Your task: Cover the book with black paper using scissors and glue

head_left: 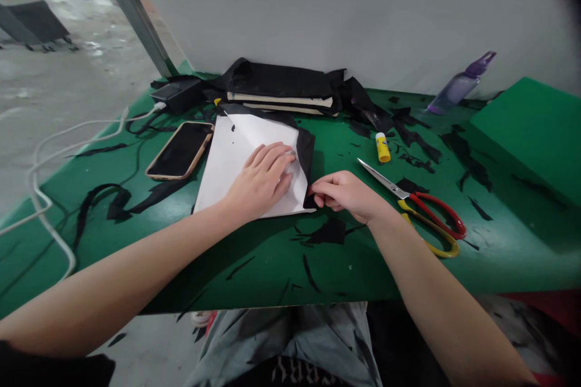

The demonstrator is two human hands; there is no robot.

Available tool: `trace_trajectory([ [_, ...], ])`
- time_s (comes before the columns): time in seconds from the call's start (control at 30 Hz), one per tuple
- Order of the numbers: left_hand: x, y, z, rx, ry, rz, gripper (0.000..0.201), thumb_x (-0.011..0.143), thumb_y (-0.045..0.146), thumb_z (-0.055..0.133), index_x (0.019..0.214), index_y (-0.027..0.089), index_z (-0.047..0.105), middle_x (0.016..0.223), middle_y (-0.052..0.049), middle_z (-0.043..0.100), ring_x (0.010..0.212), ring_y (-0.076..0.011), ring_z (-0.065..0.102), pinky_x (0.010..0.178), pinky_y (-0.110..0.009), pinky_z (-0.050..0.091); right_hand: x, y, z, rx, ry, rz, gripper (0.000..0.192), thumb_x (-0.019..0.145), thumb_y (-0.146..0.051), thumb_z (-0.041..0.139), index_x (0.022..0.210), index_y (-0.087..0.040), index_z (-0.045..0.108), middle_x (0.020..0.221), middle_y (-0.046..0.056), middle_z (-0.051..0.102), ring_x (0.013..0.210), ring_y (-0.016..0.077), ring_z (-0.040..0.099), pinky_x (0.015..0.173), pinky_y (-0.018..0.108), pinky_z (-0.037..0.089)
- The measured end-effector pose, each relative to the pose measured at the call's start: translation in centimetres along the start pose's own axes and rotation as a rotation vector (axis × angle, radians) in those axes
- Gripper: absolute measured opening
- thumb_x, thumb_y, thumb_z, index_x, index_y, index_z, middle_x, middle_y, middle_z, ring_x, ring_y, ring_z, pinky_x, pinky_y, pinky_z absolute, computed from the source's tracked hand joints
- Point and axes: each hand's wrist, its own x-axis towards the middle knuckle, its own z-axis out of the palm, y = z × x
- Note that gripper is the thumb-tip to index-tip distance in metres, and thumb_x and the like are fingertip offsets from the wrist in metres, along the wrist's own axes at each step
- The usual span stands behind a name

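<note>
You are sitting in a bare, workshop-like craft space. A green table is standing against a plain grey wall, with a rough concrete floor stretching away to your left. Black paper scraps, scissors, a glue stick and a spray bottle are lying across the tabletop.

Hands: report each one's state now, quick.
Left hand: open, pressed flat on the white sheet.
Right hand: fingers pinched on the black paper edge beside the sheet.
</note>
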Motion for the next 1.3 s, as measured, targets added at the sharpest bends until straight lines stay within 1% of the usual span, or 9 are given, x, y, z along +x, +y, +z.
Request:
trace_trajectory([
  [0.13,0.0,0.1,-0.1,0.036,-0.023,-0.028,0.032,0.094,0.022,0.040,0.124,0.014,0.046,0.132,-0.013,0.052,0.130,-0.0263,0.040,0.110,-0.047,0.032,0.0,-0.1,0.0,-0.050,-0.001,0.054,0.021,0.077,-0.031,0.055,0.061,-0.018,0.057,0.054,-0.003,0.047,0.045,0.0052,0.029,0.042,0.024,0.018],
  [0.37,-0.1,0.6,-0.7,0.129,-0.027,-0.105,0.033,0.095,0.030,0.042,0.123,0.012,0.048,0.131,-0.014,0.053,0.123,-0.0275,0.046,0.102,-0.044,0.039,-0.3,-0.3,0.0,-0.014,-0.110,0.041,0.030,0.080,-0.038,0.057,0.059,-0.018,0.051,0.056,-0.004,0.044,0.046,0.0044,0.026,0.044,0.026,0.018],
  [0.53,-0.2,0.6,-0.8,0.189,-0.080,-0.109,0.029,0.095,0.031,0.043,0.114,0.013,0.055,0.121,-0.013,0.060,0.115,-0.0282,0.052,0.094,-0.044,0.042,-0.5,-0.3,-0.2,-0.072,-0.080,0.013,0.032,0.081,-0.041,0.059,0.061,-0.017,0.056,0.056,-0.004,0.047,0.046,0.0043,0.028,0.044,0.025,0.018],
  [0.77,-0.2,0.2,-0.7,0.267,-0.086,-0.027,0.029,0.095,0.032,0.042,0.107,0.013,0.061,0.113,-0.011,0.066,0.106,-0.0262,0.059,0.088,-0.041,0.045,-0.9,-0.6,-1.1,0.000,0.012,0.063,0.033,0.083,-0.045,0.056,0.085,-0.015,0.071,0.055,-0.004,0.046,0.046,0.0049,0.027,0.043,0.024,0.017],
  [0.9,-0.3,-0.2,-0.6,0.300,-0.071,0.022,0.032,0.096,0.033,0.041,0.106,0.012,0.063,0.111,-0.010,0.068,0.103,-0.0253,0.062,0.088,-0.040,0.046,-2.7,-1.1,-1.7,-0.106,0.174,0.012,0.036,0.084,-0.048,0.054,0.085,-0.016,0.071,0.061,-0.001,0.052,0.048,0.0057,0.033,0.045,0.024,0.023],
  [1.07,-0.3,-0.3,-0.7,0.299,-0.090,0.038,0.035,0.096,0.035,0.041,0.107,0.011,0.064,0.112,-0.010,0.068,0.103,-0.0256,0.062,0.088,-0.041,0.047,-7.8,-1.2,-2.6,-0.397,0.615,-0.071,0.037,0.083,-0.051,0.053,0.094,-0.020,0.071,0.070,0.002,0.062,0.056,0.0106,0.049,0.051,0.025,0.036],
  [1.17,-0.5,-0.3,-0.9,0.287,-0.106,0.049,0.040,0.096,0.039,0.041,0.114,0.009,0.062,0.119,-0.012,0.066,0.111,-0.0272,0.059,0.092,-0.042,0.046,-10.7,0.3,-3.4,-0.583,0.888,-0.009,0.036,0.084,-0.051,0.052,0.097,-0.023,0.070,0.079,0.004,0.067,0.069,0.0159,0.058,0.059,0.028,0.043],
  [1.23,-0.6,-0.2,-1.1,0.285,-0.121,0.061,0.046,0.095,0.042,0.041,0.119,0.007,0.059,0.123,-0.014,0.063,0.116,-0.0289,0.055,0.095,-0.044,0.045,-12.0,1.9,-4.1,-0.696,0.995,0.061,0.035,0.084,-0.050,0.051,0.100,-0.024,0.067,0.086,0.004,0.068,0.073,0.0182,0.060,0.064,0.030,0.046],
  [1.3,-0.8,-0.2,-1.2,0.286,-0.132,0.075,0.051,0.095,0.045,0.041,0.124,0.005,0.056,0.127,-0.016,0.060,0.120,-0.0304,0.052,0.097,-0.045,0.044,-12.8,3.7,-4.8,-0.789,1.024,0.083,0.037,0.085,-0.049,0.048,0.106,-0.024,0.063,0.094,0.005,0.067,0.081,0.0211,0.061,0.068,0.033,0.048],
])
